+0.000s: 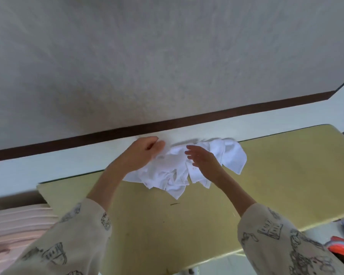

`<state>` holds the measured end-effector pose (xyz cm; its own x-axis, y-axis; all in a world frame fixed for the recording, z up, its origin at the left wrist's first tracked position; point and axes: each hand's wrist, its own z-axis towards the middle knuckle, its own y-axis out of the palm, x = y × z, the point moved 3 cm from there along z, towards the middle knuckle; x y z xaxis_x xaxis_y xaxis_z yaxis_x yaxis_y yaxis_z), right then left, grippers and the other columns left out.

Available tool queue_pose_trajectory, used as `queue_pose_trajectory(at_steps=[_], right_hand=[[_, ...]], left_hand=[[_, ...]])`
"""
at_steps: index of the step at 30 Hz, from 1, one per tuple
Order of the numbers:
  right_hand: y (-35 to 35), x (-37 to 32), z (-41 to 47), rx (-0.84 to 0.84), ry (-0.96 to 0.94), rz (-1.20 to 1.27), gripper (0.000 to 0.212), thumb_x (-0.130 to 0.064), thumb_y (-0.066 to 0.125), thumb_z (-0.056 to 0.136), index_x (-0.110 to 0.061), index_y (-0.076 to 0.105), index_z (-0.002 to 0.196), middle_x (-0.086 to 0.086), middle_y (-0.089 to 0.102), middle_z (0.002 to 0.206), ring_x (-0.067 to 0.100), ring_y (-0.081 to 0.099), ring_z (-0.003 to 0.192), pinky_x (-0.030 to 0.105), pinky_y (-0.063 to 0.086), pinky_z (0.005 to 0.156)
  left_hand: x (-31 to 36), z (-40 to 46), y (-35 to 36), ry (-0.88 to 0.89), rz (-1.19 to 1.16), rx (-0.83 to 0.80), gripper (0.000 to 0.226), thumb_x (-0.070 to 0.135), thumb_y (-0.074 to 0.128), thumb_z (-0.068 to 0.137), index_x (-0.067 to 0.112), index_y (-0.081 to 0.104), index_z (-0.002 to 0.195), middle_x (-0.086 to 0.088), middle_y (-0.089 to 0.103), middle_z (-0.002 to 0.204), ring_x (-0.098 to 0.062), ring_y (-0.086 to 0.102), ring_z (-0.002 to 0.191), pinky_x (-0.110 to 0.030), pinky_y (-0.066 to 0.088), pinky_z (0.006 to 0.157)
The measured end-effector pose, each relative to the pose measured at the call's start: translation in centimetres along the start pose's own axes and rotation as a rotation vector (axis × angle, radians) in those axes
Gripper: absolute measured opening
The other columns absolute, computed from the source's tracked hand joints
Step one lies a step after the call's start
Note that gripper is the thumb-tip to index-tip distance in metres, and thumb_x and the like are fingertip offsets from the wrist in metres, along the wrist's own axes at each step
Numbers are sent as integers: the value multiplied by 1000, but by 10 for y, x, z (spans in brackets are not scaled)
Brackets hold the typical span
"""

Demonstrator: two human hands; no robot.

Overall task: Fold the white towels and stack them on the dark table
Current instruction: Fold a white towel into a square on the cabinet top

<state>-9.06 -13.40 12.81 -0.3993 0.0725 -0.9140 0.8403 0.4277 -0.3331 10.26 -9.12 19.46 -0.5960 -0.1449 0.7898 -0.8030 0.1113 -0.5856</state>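
White towels (179, 171) lie in a crumpled heap at the far edge of the tabletop (266, 185), some corners spilling toward the near side and one flap spread out to the right. Both arms reach forward from the near side, bare from the cuffs of patterned cream sleeves (286, 241), and meet over the heap. The left hand (147, 150) sits at the heap's far left, knuckles up and wrist bent, with its fingers curled down and pinching a bunch of the cloth. The right hand (202, 157) hovers over the middle of the heap with palm turned to the left, fingers straight and a little spread, grasping nothing; whether its fingertips brush the cloth cannot be told, since the hand is somewhat blurred. The two hands are near each other but apart, with a ridge of towel between them. The tabletop looks yellowish-olive with a few small marks near its middle. Beyond it runs a pale wall (167, 56) crossed by a dark brown strip (187, 119). At the near left lies folded pink cloth (14, 231), and at the near right edge something orange-red (342, 247) shows.
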Motion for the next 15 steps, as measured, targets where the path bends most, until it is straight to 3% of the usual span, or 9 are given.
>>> queue_pose_trajectory(at_steps=[3, 7, 11, 15], right_hand=[[-7, -47, -6, -119, -134, -5, 45, -5, 50, 94, -16, 40, 137, -3, 49, 129, 11, 47, 117, 21, 41, 96], [-4, -73, -25, -246, -123, -174, 50, -17, 59, 90, -19, 41, 137, -2, 47, 136, 14, 43, 125, 25, 39, 98], [-10, -66, -51, -277, -117, -226, 27, -23, 59, 90, -7, 60, 111, 8, 65, 103, 16, 57, 94, 25, 43, 85], [-39, -34, -68, -189, -75, -227, 21, -26, 53, 94, -13, 56, 78, -3, 52, 67, 10, 48, 65, 17, 36, 61]], left_hand=[[46, -18, -16, 104, 89, -20, 36, 32, 44, 95, 11, 43, 66, 5, 35, 59, -5, 31, 52, -17, 25, 50], [83, -39, -24, 174, 56, -22, 35, 35, 42, 96, 4, 53, 82, 0, 44, 70, -10, 40, 64, -25, 32, 63], [101, -51, -25, 164, 7, 96, 31, 34, 43, 96, 8, 56, 84, 1, 45, 70, -11, 42, 66, -28, 33, 66], [110, -58, -20, 136, -37, 237, 29, 31, 42, 96, 16, 53, 75, 3, 42, 68, -9, 38, 63, -24, 31, 62]])
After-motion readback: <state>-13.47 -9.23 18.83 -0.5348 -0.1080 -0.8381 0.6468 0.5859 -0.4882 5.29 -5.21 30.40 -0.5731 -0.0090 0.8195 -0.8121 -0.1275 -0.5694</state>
